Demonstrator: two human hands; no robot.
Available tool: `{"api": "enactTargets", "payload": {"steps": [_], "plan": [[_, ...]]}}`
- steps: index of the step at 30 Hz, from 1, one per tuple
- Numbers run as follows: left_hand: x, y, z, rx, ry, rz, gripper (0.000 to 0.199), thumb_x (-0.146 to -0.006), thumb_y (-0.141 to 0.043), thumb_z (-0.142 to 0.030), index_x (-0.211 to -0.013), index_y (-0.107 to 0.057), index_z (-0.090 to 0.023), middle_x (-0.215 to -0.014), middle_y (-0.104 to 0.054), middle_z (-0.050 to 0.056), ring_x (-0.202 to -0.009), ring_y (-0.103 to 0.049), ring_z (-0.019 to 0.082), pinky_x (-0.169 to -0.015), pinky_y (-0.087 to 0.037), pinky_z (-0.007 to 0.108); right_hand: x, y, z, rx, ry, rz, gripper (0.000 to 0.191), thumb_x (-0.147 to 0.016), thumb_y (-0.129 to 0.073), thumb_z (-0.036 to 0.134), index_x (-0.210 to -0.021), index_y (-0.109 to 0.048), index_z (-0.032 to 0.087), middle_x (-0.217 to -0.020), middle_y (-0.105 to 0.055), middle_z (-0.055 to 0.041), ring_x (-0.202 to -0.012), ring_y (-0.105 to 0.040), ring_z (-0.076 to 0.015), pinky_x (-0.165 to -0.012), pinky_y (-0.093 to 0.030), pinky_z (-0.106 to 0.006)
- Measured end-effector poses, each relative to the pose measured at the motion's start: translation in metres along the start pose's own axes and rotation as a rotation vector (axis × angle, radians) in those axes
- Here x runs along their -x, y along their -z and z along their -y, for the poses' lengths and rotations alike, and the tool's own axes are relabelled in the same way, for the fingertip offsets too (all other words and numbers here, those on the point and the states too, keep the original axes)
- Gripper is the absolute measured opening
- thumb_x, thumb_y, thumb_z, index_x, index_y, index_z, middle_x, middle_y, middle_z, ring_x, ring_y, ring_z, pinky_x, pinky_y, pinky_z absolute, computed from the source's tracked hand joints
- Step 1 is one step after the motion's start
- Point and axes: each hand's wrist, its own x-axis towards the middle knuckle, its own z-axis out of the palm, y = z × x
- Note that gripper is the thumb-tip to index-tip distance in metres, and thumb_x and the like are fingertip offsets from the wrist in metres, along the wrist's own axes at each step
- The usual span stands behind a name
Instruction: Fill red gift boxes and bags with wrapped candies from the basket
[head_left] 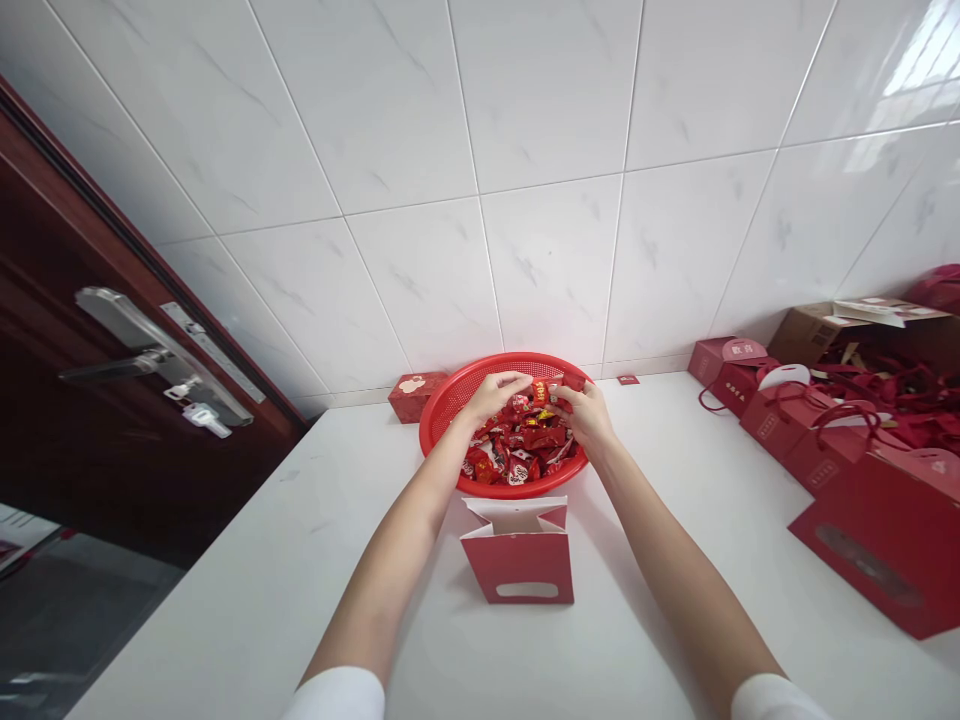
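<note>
Both my hands are over a round red plastic basket [435, 440] filled with red-wrapped candies [517, 468]. Closed at the fingertips, my left hand [491, 396] pinches the edge of a red candy with gold print [540, 392]. My right hand [589, 412], also closed, grips red wrapped candy just to the right of it; the fingers partly cover what it holds. Between my forearms, in front of the basket, a red paper gift box [525, 565] stands upright with its top unfolded and a pale oval window on its near side.
A small red box [415, 396] sits left of the basket against the tiled wall. Several red gift boxes [787, 420] and a cardboard carton [817, 335] with red ribbons line the right side. A small red packet [628, 380] lies by the wall. At left is a dark door [67, 440] with keys.
</note>
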Motion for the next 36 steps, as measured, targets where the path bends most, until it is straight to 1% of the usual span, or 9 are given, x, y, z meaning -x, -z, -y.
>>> {"api": "enactTargets", "payload": {"steps": [5,10,15,18,21,24,27,32,36], "plan": [[0.003,-0.004,-0.003,-0.009,-0.013,0.116,0.047,-0.070,-0.077,-0.059,-0.076,-0.071,-0.013,-0.072,-0.066,0.000,-0.072,-0.059,0.015,-0.071,-0.046,0.028,0.002,-0.002,0.002,-0.002,-0.019,0.030,0.022,-0.049,-0.080,0.021,-0.068,-0.069,0.019,-0.071,-0.071,0.0002,-0.071,-0.066,-0.0171,-0.062,-0.059,-0.029],[0.002,-0.006,0.000,0.004,-0.019,0.117,0.047,-0.073,-0.076,-0.057,-0.088,-0.069,-0.014,-0.086,-0.069,0.003,-0.082,-0.062,0.018,-0.076,-0.047,0.029,0.004,-0.004,0.002,-0.014,-0.014,0.045,0.023,-0.046,-0.082,0.022,-0.065,-0.070,0.017,-0.071,-0.071,-0.0024,-0.072,-0.067,-0.0194,-0.064,-0.060,-0.033],[-0.003,-0.009,0.008,0.045,0.074,0.195,0.039,-0.080,-0.065,-0.053,-0.094,-0.063,-0.017,-0.086,-0.070,0.003,-0.080,-0.066,0.018,-0.079,-0.052,0.034,-0.005,0.001,-0.001,-0.085,0.078,-0.110,0.022,-0.049,-0.080,0.023,-0.064,-0.064,0.019,-0.063,-0.065,0.0022,-0.062,-0.061,-0.0139,-0.058,-0.055,-0.027],[0.001,-0.018,0.010,-0.005,0.092,0.323,0.030,-0.071,-0.076,-0.041,-0.085,-0.067,-0.016,-0.083,-0.070,0.003,-0.080,-0.066,0.019,-0.082,-0.051,0.035,-0.010,0.004,-0.002,-0.128,0.114,-0.200,0.023,-0.052,-0.078,0.024,-0.063,-0.059,0.020,-0.061,-0.062,0.0039,-0.058,-0.058,-0.0123,-0.055,-0.053,-0.026],[0.008,-0.034,0.010,-0.215,0.007,0.515,0.029,-0.068,-0.079,-0.029,-0.094,-0.072,-0.017,-0.100,-0.071,0.005,-0.098,-0.065,0.023,-0.093,-0.048,0.036,-0.011,0.005,-0.002,-0.144,0.120,-0.230,0.023,-0.053,-0.078,0.024,-0.065,-0.058,0.020,-0.062,-0.062,0.0041,-0.058,-0.058,-0.0122,-0.054,-0.054,-0.027],[0.011,-0.046,0.006,-0.633,-0.094,0.626,0.033,-0.071,-0.076,-0.027,-0.103,-0.073,-0.020,-0.123,-0.064,0.008,-0.116,-0.058,0.028,-0.100,-0.045,0.037,-0.009,0.005,-0.002,-0.144,0.117,-0.230,0.023,-0.053,-0.078,0.022,-0.068,-0.060,0.020,-0.064,-0.062,0.0040,-0.060,-0.058,-0.0124,-0.055,-0.054,-0.027],[0.010,-0.049,-0.001,-0.921,-0.019,0.589,0.024,-0.070,-0.077,-0.031,-0.091,-0.073,-0.020,-0.117,-0.065,0.008,-0.105,-0.061,0.028,-0.089,-0.048,0.034,-0.008,0.004,-0.001,-0.138,0.111,-0.225,0.022,-0.053,-0.077,0.022,-0.069,-0.061,0.020,-0.064,-0.062,0.0042,-0.060,-0.058,-0.0122,-0.055,-0.054,-0.027],[0.004,-0.034,-0.003,-1.001,0.137,0.481,0.015,-0.072,-0.072,-0.030,-0.065,-0.065,-0.020,-0.071,-0.065,0.001,-0.069,-0.062,0.020,-0.063,-0.044,0.029,-0.008,0.002,-0.001,-0.125,0.099,-0.216,0.023,-0.052,-0.076,0.022,-0.069,-0.062,0.020,-0.065,-0.062,0.0035,-0.061,-0.059,-0.0134,-0.056,-0.053,-0.028],[-0.001,-0.010,0.001,-1.057,0.225,0.183,0.006,-0.077,-0.067,-0.026,-0.075,-0.069,-0.021,-0.077,-0.069,0.005,-0.081,-0.065,0.025,-0.072,-0.047,0.032,-0.008,0.002,-0.001,-0.123,0.093,-0.217,0.023,-0.051,-0.075,0.023,-0.070,-0.062,0.020,-0.066,-0.063,0.0030,-0.064,-0.060,-0.0147,-0.057,-0.053,-0.029]]}}
